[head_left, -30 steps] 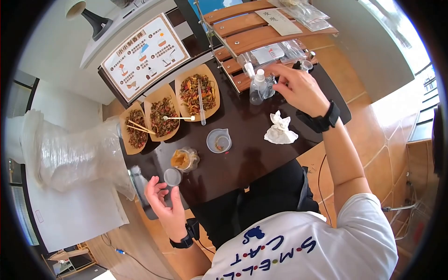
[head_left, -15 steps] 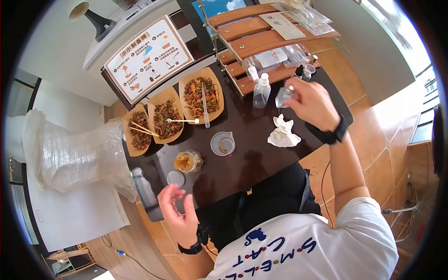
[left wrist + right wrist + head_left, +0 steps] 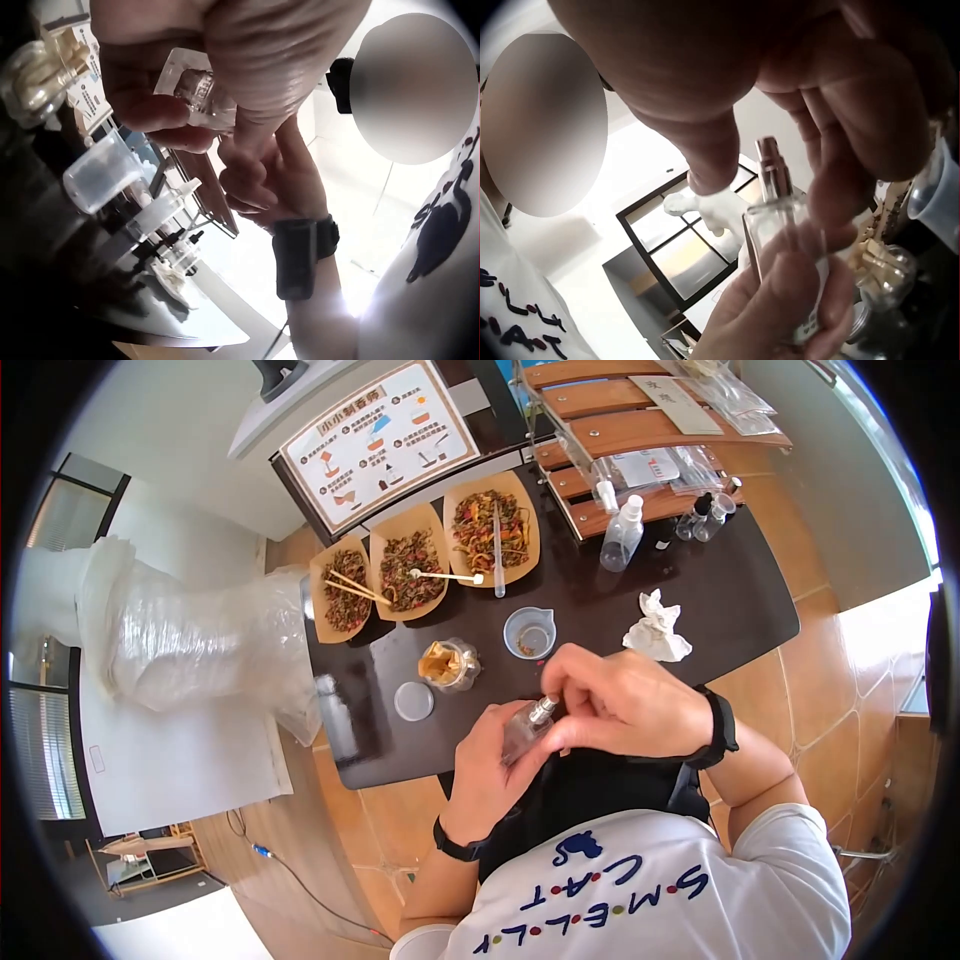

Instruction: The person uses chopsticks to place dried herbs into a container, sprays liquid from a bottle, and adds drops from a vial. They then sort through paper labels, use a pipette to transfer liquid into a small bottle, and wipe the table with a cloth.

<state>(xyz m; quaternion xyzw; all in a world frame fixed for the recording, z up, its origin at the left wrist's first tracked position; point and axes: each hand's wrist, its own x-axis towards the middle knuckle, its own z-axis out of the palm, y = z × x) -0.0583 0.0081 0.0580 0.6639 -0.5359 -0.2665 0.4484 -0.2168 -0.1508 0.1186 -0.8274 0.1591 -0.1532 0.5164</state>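
A small clear glass spray bottle (image 3: 522, 734) is tilted in front of the person's body, over the table's near edge. The left hand (image 3: 487, 768) grips its body with fingers and thumb. On top sits a silver spray nozzle (image 3: 543, 708), bare of any cover. Around that nozzle hovers the right hand (image 3: 635, 705), its thumb (image 3: 712, 161) and bent fingers to either side with gaps showing in the right wrist view. From the left wrist, the bottle's thick square base (image 3: 174, 71) faces the camera, partly hidden by the hand.
Nearby stand a plastic measuring cup (image 3: 516, 632), a glass jar (image 3: 462, 666) and a round lid (image 3: 414, 701). Behind are paper trays (image 3: 463, 574) of dried herbs and a pipette (image 3: 498, 550). A plastic spray bottle (image 3: 620, 538), crumpled tissue (image 3: 660, 635) and wooden rack (image 3: 690, 435) are rightward.
The right hand took the glass bottle from beside the plastic spray bottle and brought it toward the body. The left hand, previously holding nothing, moved right and now grips it.
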